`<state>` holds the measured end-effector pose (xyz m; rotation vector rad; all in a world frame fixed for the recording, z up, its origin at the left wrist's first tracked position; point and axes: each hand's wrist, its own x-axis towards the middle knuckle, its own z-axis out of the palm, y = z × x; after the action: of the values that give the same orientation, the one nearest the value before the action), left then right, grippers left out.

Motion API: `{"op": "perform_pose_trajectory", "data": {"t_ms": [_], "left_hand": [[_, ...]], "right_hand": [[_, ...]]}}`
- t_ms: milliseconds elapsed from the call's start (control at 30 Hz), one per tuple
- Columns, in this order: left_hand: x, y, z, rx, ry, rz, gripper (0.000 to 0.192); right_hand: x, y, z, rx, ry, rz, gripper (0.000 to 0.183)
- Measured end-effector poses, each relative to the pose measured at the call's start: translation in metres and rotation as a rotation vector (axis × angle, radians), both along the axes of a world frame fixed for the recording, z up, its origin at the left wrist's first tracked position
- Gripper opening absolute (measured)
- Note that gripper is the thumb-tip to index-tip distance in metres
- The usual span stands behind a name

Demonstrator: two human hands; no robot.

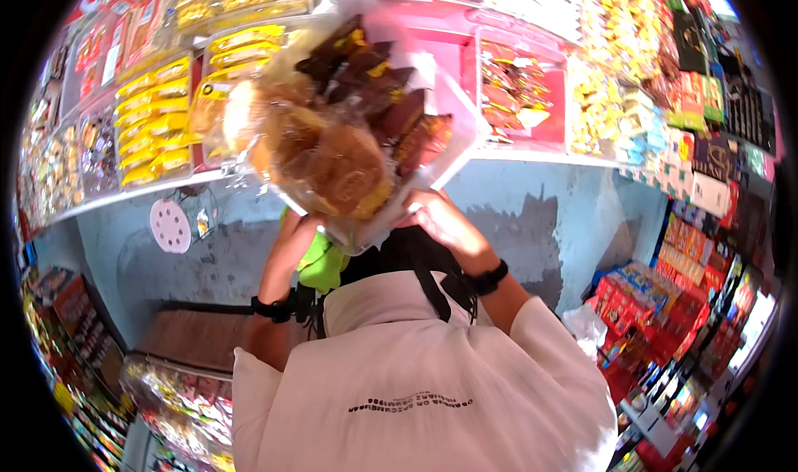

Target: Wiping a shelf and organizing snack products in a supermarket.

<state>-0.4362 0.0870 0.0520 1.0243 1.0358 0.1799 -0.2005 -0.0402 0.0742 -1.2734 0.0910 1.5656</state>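
Note:
Both my hands hold a clear plastic bin (458,154), tilted and slightly blurred, in front of the display shelf. My left hand (298,238) grips its near left side, and my right hand (436,216) grips the near right side. Inside the bin, plastic-wrapped buns (349,166) lie on the left and near side. Dark brown snack packets (380,79) fill its far and right part. A bright green cloth (323,265) hangs beside my left hand; whether the fingers pinch it I cannot tell.
Yellow packets (156,122) stand in a clear bin to the left. A pink-lined compartment (458,48) lies behind the held bin, with red-brown packets (508,91) right of it. A white shelf edge (530,156) crosses the front. Red boxes (648,310) are stacked lower right.

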Motion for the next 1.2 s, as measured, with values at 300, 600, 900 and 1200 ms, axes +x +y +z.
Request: {"op": "perform_pose_trajectory", "data": {"t_ms": [300, 600, 900, 1200], "left_hand": [[0.052, 0.021, 0.024, 0.165, 0.230, -0.152, 0.028], [0.038, 0.087, 0.020, 0.231, 0.359, 0.103, 0.022], [0.030, 0.095, 0.013, 0.170, 0.340, 0.178, 0.024], [0.036, 0.101, 0.026, 0.080, 0.502, -0.011, 0.043]], "right_hand": [[0.014, -0.019, -0.005, 0.091, -0.018, -0.071, 0.017], [-0.018, 0.051, -0.002, 0.066, 0.118, -0.079, 0.036], [-0.080, 0.031, -0.074, 0.567, -0.557, 0.702, 0.102], [-0.142, 0.083, -0.084, 0.892, -0.439, 0.022, 0.035]]}}
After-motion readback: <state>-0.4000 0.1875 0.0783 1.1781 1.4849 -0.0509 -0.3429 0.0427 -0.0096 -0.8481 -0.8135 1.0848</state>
